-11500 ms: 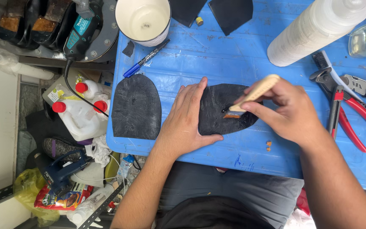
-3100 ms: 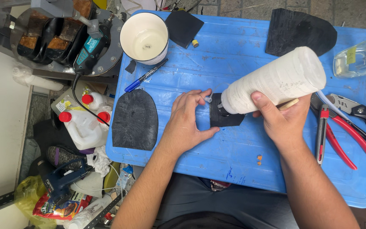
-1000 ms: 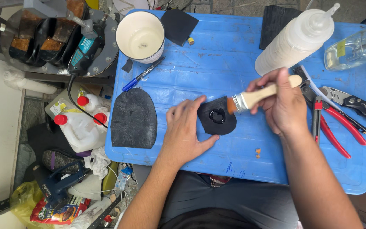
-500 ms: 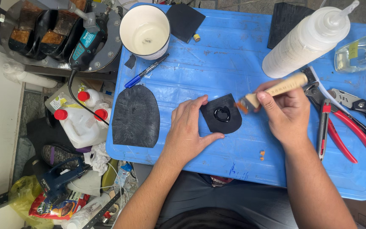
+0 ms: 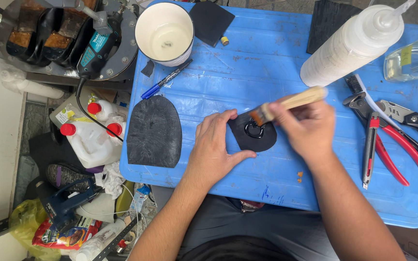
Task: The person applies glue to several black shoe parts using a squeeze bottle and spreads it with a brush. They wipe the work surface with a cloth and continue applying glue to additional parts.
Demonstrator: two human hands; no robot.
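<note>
From my remote station I note the working surface first: a blue plastic tabletop point(image 5: 276, 53), scuffed and scratched, standing over a cluttered floor with white jugs point(image 5: 90, 137) with red caps at its left edge and a yellow bag point(image 5: 22, 224) further down.

My left hand point(image 5: 214, 150) lies flat, fingers spread, pressing the near-left edge of a small black rubber heel piece point(image 5: 256, 135) that sits at the centre of the tabletop. My right hand point(image 5: 306, 128) is clenched around the pale wooden handle of a brush point(image 5: 286, 104), whose bristles touch the top of the piece where a glossy wet ring shows (the hand and handle are blurred).

Edges and room: a larger black sole piece point(image 5: 155, 131) lies just left of the left hand, near the table's left edge. A blue pen point(image 5: 166, 79) and a white cup point(image 5: 164, 31) stand beyond it. To the right, a white squeeze bottle point(image 5: 351, 46) leans near the brush, with red-handled pliers point(image 5: 388, 142) beside the right hand. Open blue surface remains along the near edge.

Cut off: a clear bottle point(image 5: 414, 58) at the right margin and a dark slab point(image 5: 327, 21) behind the squeeze bottle are only partly visible.
</note>
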